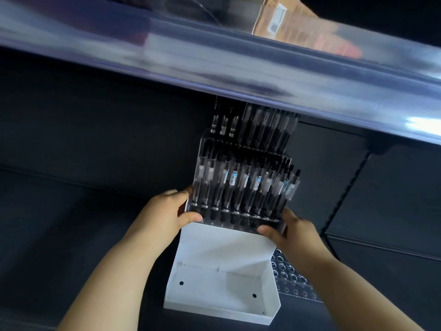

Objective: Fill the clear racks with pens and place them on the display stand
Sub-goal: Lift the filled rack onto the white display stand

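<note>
Both hands on one clear rack (236,217) full of pens (232,187), held at top of white display stand (222,278). Left hand (167,211) clasps rack's left end: thumb across front edge, fingers round the side. Right hand (291,231) clasps right end, thumb on front lower edge, fingers behind. Rack's base sits at stand's upper edge; can't tell if fully seated. Pens upright, tilted slightly away, black tips down in the holes, some w/ blue-white labels. Behind & higher: second filled rack (262,132), partly hidden under a glossy shelf edge (214,68). Empty clear rack (288,275) w/ rows of round holes lies flat just right of stand, below right wrist. Cardboard box (286,17) on shelf above, blurred. Surroundings dark.
</note>
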A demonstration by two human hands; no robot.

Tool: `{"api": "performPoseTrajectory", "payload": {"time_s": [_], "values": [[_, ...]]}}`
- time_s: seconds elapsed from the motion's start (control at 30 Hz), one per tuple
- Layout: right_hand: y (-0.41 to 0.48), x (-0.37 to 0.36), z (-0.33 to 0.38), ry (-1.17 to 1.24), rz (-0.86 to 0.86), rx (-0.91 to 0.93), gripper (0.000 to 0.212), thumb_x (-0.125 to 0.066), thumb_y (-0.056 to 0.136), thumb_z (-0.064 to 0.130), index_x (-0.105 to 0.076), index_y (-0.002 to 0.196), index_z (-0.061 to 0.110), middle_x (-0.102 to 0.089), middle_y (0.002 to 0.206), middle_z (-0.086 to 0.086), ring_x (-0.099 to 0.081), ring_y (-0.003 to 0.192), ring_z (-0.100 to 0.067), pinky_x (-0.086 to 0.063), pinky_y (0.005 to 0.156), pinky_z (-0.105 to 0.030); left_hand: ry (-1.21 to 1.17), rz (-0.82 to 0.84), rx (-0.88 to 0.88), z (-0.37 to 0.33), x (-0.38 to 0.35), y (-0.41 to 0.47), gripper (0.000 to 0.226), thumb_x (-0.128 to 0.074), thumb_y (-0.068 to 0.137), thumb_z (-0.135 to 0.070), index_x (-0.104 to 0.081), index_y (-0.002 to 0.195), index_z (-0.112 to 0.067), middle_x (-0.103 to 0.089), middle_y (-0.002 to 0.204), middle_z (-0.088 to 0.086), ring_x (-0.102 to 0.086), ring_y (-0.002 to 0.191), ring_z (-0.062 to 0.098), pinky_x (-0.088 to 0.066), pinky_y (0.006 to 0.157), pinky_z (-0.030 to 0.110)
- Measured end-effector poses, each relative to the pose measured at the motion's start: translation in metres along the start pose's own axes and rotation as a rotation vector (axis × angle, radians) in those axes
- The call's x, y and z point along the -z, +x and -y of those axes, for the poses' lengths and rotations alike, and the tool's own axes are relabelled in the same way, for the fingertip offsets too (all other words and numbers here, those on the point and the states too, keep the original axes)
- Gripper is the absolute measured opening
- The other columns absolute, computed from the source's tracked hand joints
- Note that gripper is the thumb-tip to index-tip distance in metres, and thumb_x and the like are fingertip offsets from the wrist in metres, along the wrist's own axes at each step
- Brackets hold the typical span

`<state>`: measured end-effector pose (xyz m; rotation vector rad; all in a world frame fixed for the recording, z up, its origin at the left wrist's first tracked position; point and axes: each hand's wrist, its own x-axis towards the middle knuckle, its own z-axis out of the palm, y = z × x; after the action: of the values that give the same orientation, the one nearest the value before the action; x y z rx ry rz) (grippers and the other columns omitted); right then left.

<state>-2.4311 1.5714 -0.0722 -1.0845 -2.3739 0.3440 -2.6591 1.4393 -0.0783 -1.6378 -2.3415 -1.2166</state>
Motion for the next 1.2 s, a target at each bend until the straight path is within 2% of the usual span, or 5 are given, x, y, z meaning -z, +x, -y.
{"api": "performPoseTrajectory", "payload": {"time_s": [0.37, 0.5, 0.67, 0.93, 1.2], "values": [[-0.005, -0.005, 0.002, 0.114, -0.033, -0.061, 0.063, -0.068, 0.078, 0.046, -0.043, 0.132, 0.026, -0.047, 0.089, 0.03, -0.042, 0.069, 0.01, -0.032, 0.054, 0.001, -0.007, 0.034, 0.138, -0.003, -0.003, -0.004, 0.05, -0.068, 0.081, -0.042, -0.059, 0.125, -0.023, -0.053, 0.091, -0.003, -0.051, 0.082, 0.013, -0.038, 0.062, 0.023], [-0.028, 0.005, -0.006, 0.132, 0.04, -0.165, 0.078, -0.067, 0.081, 0.043, -0.028, 0.145, 0.022, -0.058, 0.076, 0.014, -0.05, 0.07, 0.005, -0.038, 0.058, -0.003, 0.425, 0.299, 0.289, -0.022, 0.011, -0.003, 0.04, -0.052, 0.089, -0.052, -0.06, 0.092, -0.013, -0.051, 0.086, 0.0, -0.051, 0.082, 0.018, -0.041, 0.065, 0.026], [-0.105, 0.024, -0.037, 0.075, -0.11, -0.159, 0.037, -0.076, 0.075, 0.018, -0.068, 0.111, 0.015, -0.065, 0.075, 0.007, -0.057, 0.065, -0.004, -0.036, 0.067, 0.001, 0.694, 0.461, 0.199, -0.094, 0.026, -0.018, 0.048, -0.043, 0.091, -0.056, -0.039, 0.065, -0.016, -0.045, 0.074, -0.001, -0.049, 0.078, 0.022, -0.035, 0.061, 0.025], [-0.151, 0.033, -0.094, -0.017, -0.104, -0.226, 0.029, -0.067, 0.083, 0.019, -0.067, 0.112, 0.016, -0.062, 0.113, 0.001, -0.058, 0.106, -0.019, -0.04, 0.089, -0.022, 0.341, 0.5, -0.429, -0.178, -0.092, -0.082, 0.039, -0.042, 0.096, -0.04, -0.048, 0.13, -0.021, -0.051, 0.129, -0.001, -0.048, 0.119, 0.024, -0.041, 0.093, 0.035], [-0.123, 0.011, -0.117, -0.142, 0.048, -0.13, 0.049, -0.043, 0.096, 0.038, -0.036, 0.142, 0.024, -0.028, 0.152, 0.006, -0.018, 0.142, -0.008, -0.009, 0.111, -0.016, 0.675, 0.469, -0.198, -0.155, -0.163, -0.063, 0.062, -0.034, 0.101, -0.034, -0.007, 0.149, -0.007, -0.009, 0.157, 0.015, -0.008, 0.145, 0.029, -0.01, 0.116, 0.04]]}}
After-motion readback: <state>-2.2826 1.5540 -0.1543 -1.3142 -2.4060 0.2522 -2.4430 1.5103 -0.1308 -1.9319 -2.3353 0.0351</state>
